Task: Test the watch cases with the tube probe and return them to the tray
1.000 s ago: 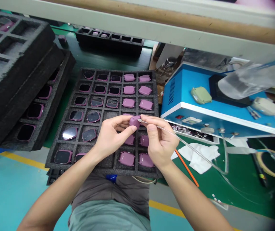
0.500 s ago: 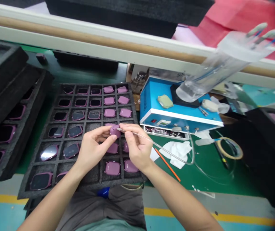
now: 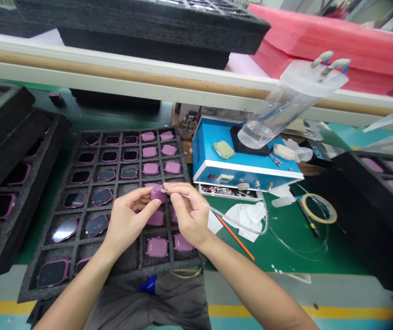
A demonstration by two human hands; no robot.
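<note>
A purple watch case (image 3: 156, 194) is pinched between the fingers and thumb of my left hand (image 3: 128, 219), held above the foam tray. My right hand (image 3: 192, 219) is closed on the end of a thin clear tube (image 3: 217, 213), whose narrow tip meets the right edge of the case. Whether the tip touches or enters it I cannot tell. Beneath both hands lies the black foam tray (image 3: 45, 233). Dark-screened watches (image 3: 102, 196) fill its left columns, and purple cases (image 3: 157, 247) sit in its right columns.
Right of the tray stands a blue control box (image 3: 210, 140) bearing a clear cylinder (image 3: 268, 114). White tissue (image 3: 246, 219), an orange stick (image 3: 235, 237) and a tape roll (image 3: 319, 207) lie on the green mat. Stacked foam trays (image 3: 2, 151) flank the left; a shelf rail (image 3: 131, 75) crosses behind.
The camera view has shifted, so the shelf shows more and the bench sits lower. Both hands keep the same hold, with the tube tip still at the case.
</note>
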